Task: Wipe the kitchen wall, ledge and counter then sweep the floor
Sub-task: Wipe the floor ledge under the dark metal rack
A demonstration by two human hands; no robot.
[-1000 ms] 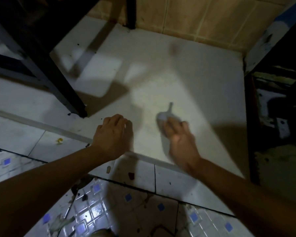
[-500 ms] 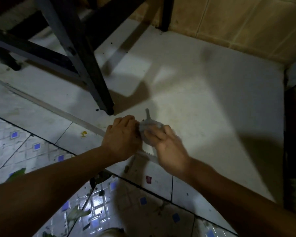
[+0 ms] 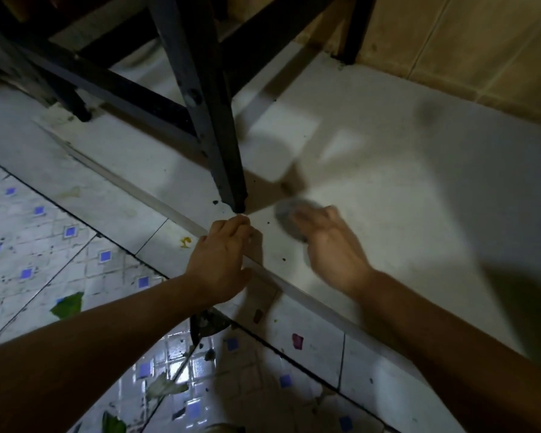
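Observation:
A white counter runs along a tan tiled wall. My right hand lies over a grey wad of cloth and holds it down on the counter, just right of a black rack leg; the hand is blurred with motion. My left hand rests on the counter's front edge, fingertips close to the foot of that leg, and holds nothing. Small dark specks lie on the counter between the hands.
The black rack's legs and cross bars stand on the counter's left half. Below the edge, the patterned floor carries green leaf scraps and other litter. A yellow bit sticks to the counter's front face.
My right hand has slid the cloth from beside my left hand out to the right and a little farther from me. The view has swung left. My left hand stays on the edge.

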